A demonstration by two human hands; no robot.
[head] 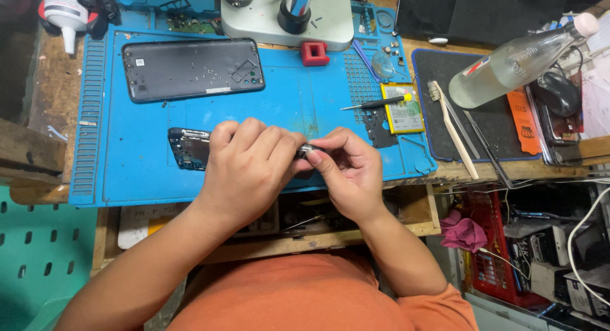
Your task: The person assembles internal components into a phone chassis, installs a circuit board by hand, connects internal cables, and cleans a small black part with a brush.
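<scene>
Phone frame [189, 147]: flat on blue mat [286, 108], under left hand [248, 169], which is closed over it.
Right hand [349, 169]: fingertips pinched on small metal part [309, 150] at frame's right end.

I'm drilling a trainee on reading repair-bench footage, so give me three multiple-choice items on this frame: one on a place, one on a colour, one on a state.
1. Where does the phone back cover lie?
A. on the blue work mat, beyond the hands
B. on the black pad
C. in the red basket

2. What colour is the small block at the microscope base?
A. green
B. red
C. white

3. How is the opened phone held?
A. lying untouched
B. left hand over it, right hand pinching at its end
C. lifted overhead

Answers: 1 A, it rests flat on the mat's far left; 2 B, it is plainly red; 3 B, both hands meet on it.
</scene>
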